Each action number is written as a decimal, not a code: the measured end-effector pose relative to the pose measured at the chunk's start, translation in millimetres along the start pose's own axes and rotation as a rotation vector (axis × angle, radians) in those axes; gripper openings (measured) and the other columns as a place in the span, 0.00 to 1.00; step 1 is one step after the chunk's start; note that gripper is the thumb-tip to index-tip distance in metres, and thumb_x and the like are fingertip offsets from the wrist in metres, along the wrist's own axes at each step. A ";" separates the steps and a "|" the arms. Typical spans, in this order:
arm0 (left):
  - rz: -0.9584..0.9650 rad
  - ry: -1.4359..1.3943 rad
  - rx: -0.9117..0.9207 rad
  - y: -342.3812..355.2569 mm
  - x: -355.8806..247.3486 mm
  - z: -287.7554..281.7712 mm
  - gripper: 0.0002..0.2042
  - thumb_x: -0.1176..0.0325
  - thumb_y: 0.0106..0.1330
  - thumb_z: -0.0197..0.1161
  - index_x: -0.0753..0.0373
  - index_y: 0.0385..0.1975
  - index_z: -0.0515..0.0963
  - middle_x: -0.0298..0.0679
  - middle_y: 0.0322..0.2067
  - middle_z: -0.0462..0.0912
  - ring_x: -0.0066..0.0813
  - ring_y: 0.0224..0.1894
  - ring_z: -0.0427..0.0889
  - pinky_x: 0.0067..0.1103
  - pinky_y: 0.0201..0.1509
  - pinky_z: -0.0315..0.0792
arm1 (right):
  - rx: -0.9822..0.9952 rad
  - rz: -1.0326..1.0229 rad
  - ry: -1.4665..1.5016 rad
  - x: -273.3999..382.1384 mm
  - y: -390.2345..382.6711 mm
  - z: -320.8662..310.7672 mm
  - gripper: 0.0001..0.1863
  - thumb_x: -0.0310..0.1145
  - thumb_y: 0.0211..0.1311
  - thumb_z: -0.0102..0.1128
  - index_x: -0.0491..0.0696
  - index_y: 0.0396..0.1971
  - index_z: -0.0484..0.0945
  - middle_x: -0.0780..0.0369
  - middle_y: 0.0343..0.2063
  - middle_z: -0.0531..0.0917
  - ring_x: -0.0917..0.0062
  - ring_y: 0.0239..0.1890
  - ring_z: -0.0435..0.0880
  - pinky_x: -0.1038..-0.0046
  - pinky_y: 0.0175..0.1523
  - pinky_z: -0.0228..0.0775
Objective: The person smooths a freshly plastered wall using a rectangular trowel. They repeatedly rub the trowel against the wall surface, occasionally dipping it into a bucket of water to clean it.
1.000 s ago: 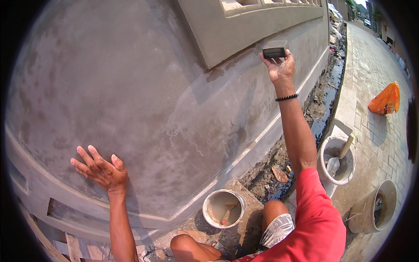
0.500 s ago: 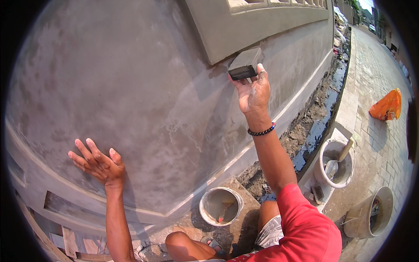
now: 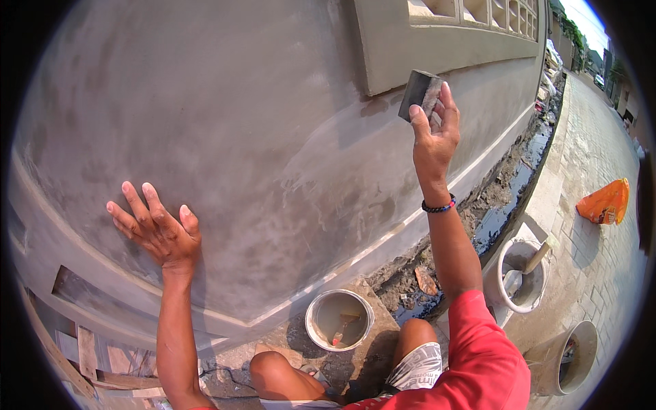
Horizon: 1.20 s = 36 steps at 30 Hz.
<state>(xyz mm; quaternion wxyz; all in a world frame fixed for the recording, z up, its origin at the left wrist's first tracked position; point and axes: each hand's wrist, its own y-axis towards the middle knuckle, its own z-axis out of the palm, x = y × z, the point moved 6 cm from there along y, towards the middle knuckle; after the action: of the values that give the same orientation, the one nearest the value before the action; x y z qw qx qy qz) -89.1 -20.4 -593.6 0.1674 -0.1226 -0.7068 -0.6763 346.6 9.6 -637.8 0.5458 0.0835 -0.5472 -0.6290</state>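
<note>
My right hand [image 3: 435, 140] grips a dark grey rectangular block [image 3: 418, 93] between thumb and fingers, just below the corner of a raised window frame [image 3: 437, 56]. The block is tilted, with a paler, rough-looking side toward the fingers; whether it touches the wall I cannot tell. Smooth grey plaster covers the wall [image 3: 239, 198], with lighter and darker damp patches. At the lower left, my left hand [image 3: 160, 232] is open against the wall, its fingers spread and nothing in it.
Between wall and knees stands a white bucket [image 3: 370, 321] of cloudy water holding a brush [image 3: 345, 329]. Another bucket [image 3: 502, 280], with a trowel in it, and a larger pail [image 3: 589, 355] stand right. A muddy ditch [image 3: 499, 219] follows the wall; an orange bag [image 3: 605, 201] sits on paving.
My right hand has turned the block, so its dark face now shows more and it stands more upright. My left hand remains spread at the wall. The whole view has shifted somewhat.
</note>
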 end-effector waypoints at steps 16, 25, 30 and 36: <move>-0.019 -0.020 -0.039 -0.6 1.9 3.0 0.30 0.56 0.68 0.45 0.57 0.70 0.58 0.48 0.73 0.53 0.61 0.76 0.39 0.53 0.75 0.42 | -0.061 -0.211 -0.054 22.3 5.4 6.5 0.34 0.34 0.56 0.73 0.42 0.63 0.72 0.52 0.58 0.72 0.59 0.62 0.70 0.62 0.67 0.62; 0.018 -0.025 -0.010 2.7 -3.8 0.7 0.32 0.58 0.67 0.47 0.58 0.71 0.55 0.48 0.73 0.51 0.60 0.76 0.37 0.53 0.76 0.42 | -0.017 -0.361 -0.600 14.9 73.5 33.4 0.33 0.42 0.60 0.68 0.48 0.64 0.71 0.47 0.59 0.69 0.57 0.60 0.70 0.54 0.64 0.64; 0.031 0.031 0.024 -1.5 4.2 -1.9 0.32 0.58 0.66 0.48 0.60 0.71 0.55 0.50 0.73 0.49 0.62 0.76 0.35 0.54 0.76 0.41 | -0.267 0.288 0.720 -1.7 66.0 -17.8 0.30 0.42 0.66 0.61 0.45 0.64 0.69 0.51 0.55 0.76 0.58 0.60 0.73 0.56 0.66 0.65; 0.037 0.010 0.020 -3.0 -2.9 6.7 0.33 0.58 0.66 0.48 0.60 0.71 0.54 0.51 0.73 0.49 0.63 0.76 0.36 0.55 0.75 0.41 | -0.297 0.525 1.124 -5.3 -58.8 6.1 0.32 0.39 0.70 0.55 0.47 0.69 0.55 0.58 0.60 0.70 0.66 0.62 0.72 0.53 0.66 0.67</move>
<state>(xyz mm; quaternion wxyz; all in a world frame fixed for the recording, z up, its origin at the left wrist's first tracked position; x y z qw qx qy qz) -88.1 -13.7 -597.7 0.1846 -0.1308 -0.7104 -0.6665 309.4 5.9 -683.9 0.8913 0.1873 -0.0866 -0.4037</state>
